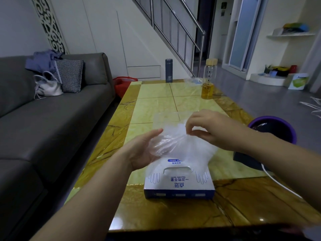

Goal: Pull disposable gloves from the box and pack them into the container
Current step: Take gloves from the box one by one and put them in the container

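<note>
Glove box (178,181): blue and white, flat on the tabletop (156,101), near the near edge. The oval slot in its top faces up. Printed glove outlines sit either side of the slot.

Gloves (175,141): a loose bundle of clear, crinkled film held in the air just above the far end of the glove box. Its lower folds hang down to the box top, over the slot area. I cannot tell if any film still runs into the slot.

Left hand (142,150): above and left of the glove box, palm turned toward the bundle. Its fingers are curled round the left side of the film and show dimly through it, with the thumb stretched along the top.

Right hand (208,129): above and right of the glove box. Thumb and forefinger are pressed together on the top of the bundle, and the other fingers are bent loosely.

Beyond the glove box, at the far end of the tabletop: a glass bottle (208,79) holding amber liquid, to the right, and a dark flask (169,70), more central.

Right of the glove box, off the tabletop: a purple bin (272,129).

Left of the glove box: a grey sofa (52,110) carrying a checked cushion (69,75) and a white bag (46,86).
</note>
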A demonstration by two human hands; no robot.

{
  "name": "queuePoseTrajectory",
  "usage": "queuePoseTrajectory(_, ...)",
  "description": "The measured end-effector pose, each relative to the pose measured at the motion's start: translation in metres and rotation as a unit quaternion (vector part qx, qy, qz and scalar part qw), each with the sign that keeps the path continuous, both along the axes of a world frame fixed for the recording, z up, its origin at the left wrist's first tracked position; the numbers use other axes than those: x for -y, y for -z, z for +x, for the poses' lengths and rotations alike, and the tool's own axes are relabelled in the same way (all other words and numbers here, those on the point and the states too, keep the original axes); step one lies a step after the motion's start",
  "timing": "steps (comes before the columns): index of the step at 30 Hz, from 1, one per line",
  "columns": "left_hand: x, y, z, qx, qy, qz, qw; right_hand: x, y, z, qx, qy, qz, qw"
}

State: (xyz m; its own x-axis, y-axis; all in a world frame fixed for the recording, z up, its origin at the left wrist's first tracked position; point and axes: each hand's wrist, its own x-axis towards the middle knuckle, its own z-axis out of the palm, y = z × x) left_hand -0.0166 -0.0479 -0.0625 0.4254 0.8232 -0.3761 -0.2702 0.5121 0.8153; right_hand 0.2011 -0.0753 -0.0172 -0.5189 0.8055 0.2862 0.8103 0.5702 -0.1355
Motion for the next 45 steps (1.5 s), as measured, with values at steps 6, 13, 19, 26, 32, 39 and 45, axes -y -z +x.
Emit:
queuePoseTrajectory(6, -0.005, 0.004, 0.010, -0.002, -0.133, 0.126, 0.983, 0.002, 0.028, 0.002, -0.131, 0.046, -0.002, 0.990)
queuePoseTrajectory(13, -0.010, 0.002, 0.010, 0.030, -0.292, 0.224, 0.929, 0.001, 0.056, -0.006, -0.656, 0.210, -0.346, 0.637)
queuePoseTrajectory(19, -0.014, 0.000, 0.014, -0.013, -0.373, 0.273, 0.887, -0.003, 0.045, -0.031, -0.732, 0.137, -0.299, 0.597)
queuePoseTrajectory(26, -0.035, -0.022, 0.003, 0.030, -0.422, 0.308, 0.852, -0.039, -0.002, -0.034, -0.593, 0.093, -0.169, 0.782)
queuePoseTrajectory(32, -0.080, -0.009, -0.038, -0.111, -0.397, 0.225, 0.883, -0.063, 0.004, -0.011, -0.401, 0.086, -0.286, 0.866)
queuePoseTrajectory(39, -0.074, -0.020, -0.013, -0.378, -0.305, 0.584, 0.650, -0.090, 0.030, 0.008, -0.310, 0.162, -0.293, 0.890)
queuePoseTrajectory(45, -0.100, -0.007, 0.036, -0.651, 0.243, 0.473, 0.542, -0.109, 0.041, 0.020, -0.159, 0.247, -0.281, 0.914)
